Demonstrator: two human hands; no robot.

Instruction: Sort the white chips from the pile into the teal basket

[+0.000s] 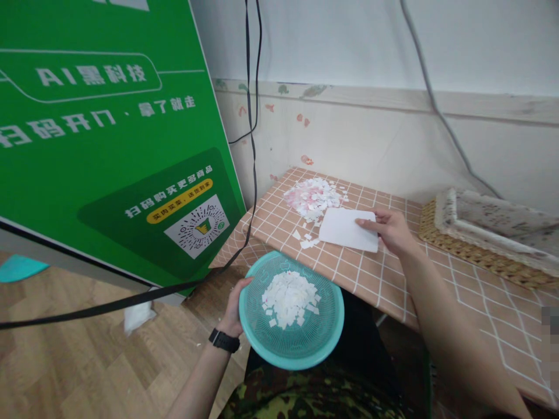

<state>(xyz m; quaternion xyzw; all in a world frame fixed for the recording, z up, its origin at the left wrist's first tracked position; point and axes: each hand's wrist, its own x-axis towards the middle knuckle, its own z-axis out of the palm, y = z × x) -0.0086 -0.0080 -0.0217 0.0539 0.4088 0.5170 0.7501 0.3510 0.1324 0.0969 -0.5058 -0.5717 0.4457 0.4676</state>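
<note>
My left hand (234, 307) grips the left rim of a teal plastic colander (335, 326), which I hold just below the table's front edge. Inside it lies a heap of small white paper scraps (290, 298). A white rectangular card (343, 228) is pinched in my right hand (389, 228), thumb on top, low over the table. Left of the card, several loose scraps (308, 241) lie near the table edge. Behind it a larger pile of white and pink paper scraps (312, 196) spreads over the cloth.
A brown checked cloth covers the table (454, 285). At the right stands a lined wicker basket (484, 250). A green cabinet (109, 157) rises on the left, with a black strap (251, 145) hanging past it. Crumpled white plastic (138, 316) lies on the wooden floor (87, 361).
</note>
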